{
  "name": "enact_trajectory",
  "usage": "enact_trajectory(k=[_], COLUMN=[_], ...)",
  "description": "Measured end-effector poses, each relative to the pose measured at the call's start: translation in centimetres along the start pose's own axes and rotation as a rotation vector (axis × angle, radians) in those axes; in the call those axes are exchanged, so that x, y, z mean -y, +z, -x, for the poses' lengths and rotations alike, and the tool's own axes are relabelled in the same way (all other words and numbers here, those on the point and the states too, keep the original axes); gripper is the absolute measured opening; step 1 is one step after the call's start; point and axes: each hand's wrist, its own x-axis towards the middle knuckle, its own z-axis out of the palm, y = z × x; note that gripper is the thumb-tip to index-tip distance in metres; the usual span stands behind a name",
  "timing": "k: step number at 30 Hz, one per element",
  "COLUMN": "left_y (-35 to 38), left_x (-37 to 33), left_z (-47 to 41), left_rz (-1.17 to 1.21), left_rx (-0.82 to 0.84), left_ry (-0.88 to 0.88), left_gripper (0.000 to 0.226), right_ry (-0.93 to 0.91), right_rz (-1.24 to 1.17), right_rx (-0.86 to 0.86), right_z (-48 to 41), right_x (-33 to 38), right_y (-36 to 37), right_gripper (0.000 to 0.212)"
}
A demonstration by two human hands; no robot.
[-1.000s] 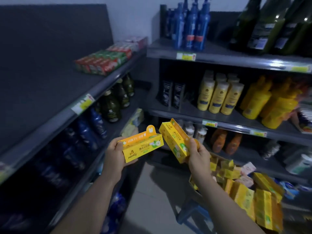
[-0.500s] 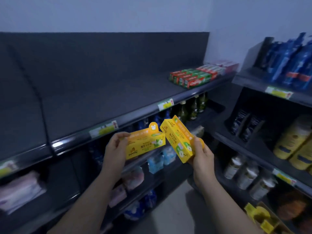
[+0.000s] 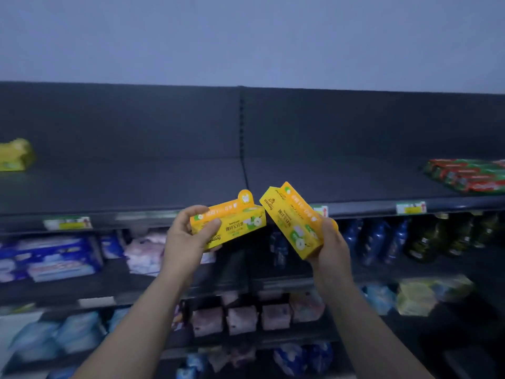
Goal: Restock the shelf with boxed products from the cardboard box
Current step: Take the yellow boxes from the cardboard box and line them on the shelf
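Note:
My left hand (image 3: 185,239) grips a yellow product box (image 3: 232,221) by its left end, held roughly level. A second yellow box (image 3: 292,220) is held by my right hand (image 3: 330,242), tilted with its far end up and to the left. The two boxes nearly touch at their upper corners. Both are in front of the edge of the dark top shelf (image 3: 341,181), whose middle stretch is bare. The cardboard box is out of sight.
Red and green boxes (image 3: 467,175) lie at the top shelf's right end, and a yellow pack (image 3: 15,155) sits at its left end. Lower shelves hold blue and white packs (image 3: 52,258), pink packs (image 3: 147,253), blue bottles (image 3: 377,239) and dark green bottles (image 3: 448,236).
The view has swung left from the corner to face the long shelf head on. Both hands have kept their boxes and risen to the top shelf's edge.

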Motion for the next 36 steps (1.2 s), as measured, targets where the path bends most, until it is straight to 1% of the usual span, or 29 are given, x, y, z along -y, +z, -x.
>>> enact_trajectory(k=[3, 6, 12, 14, 17, 20, 23, 26, 27, 29, 33, 36], left_y=[-4.8, -9.8, -20.5, -24.4, -29.2, -33.7, -37.8, -41.1, -42.2, -44.7, -49.4, -52.2], left_x=[-1.5, -3.1, -5.0, -5.6, -6.0, -6.0, -6.0, -6.0, -6.1, -6.0, -5.7, -5.6], left_z=[-1.0, -2.1, -5.0, -5.8, -6.9, -8.2, -9.8, -11.6, -12.4, -14.3, -18.2, -21.1], left_rz=[-0.029, -0.024, -0.051, -0.063, -0.082, -0.134, -0.175, -0.162, -0.146, -0.132, -0.147, -0.119], left_rx=[-0.071, -0.116, -0.189, -0.213, -0.237, -0.271, -0.331, -0.433, -0.479, -0.556, -0.626, -0.684], left_ry=[0.027, 0.055, 0.1, 0.106, 0.114, 0.118, 0.128, 0.13, 0.125, 0.119, 0.104, 0.134], left_gripper=[0.029, 0.028, 0.027, 0.027, 0.028, 0.028, 0.035, 0.058, 0.062, 0.059, 0.055, 0.046], right_ry=[0.044, 0.062, 0.105, 0.111, 0.114, 0.132, 0.12, 0.1, 0.098, 0.091, 0.047, 0.024], right_rz=[-0.059, -0.04, -0.051, -0.057, -0.02, 0.056, 0.096, 0.155, 0.173, 0.201, 0.298, 0.369], right_rx=[0.083, 0.153, 0.304, 0.387, 0.486, 0.507, 0.52, 0.545, 0.554, 0.579, 0.665, 0.731], right_z=[0.8, 1.8, 4.8, 6.0, 7.2, 7.5, 7.0, 5.7, 5.1, 3.5, 0.2, -2.0], right_x=[-1.0, -2.3, -5.3, -7.0, -9.3, -11.3, -12.7, -13.7, -14.1, -14.7, -16.1, -17.6], right_y=[5.1, 10.6, 21.1, 24.8, 29.2, 33.3, 37.3, 41.1, 42.5, 45.5, 51.3, 55.4], right_gripper=[0.033, 0.032, 0.021, 0.021, 0.027, 0.036, 0.032, 0.034, 0.035, 0.035, 0.033, 0.034])
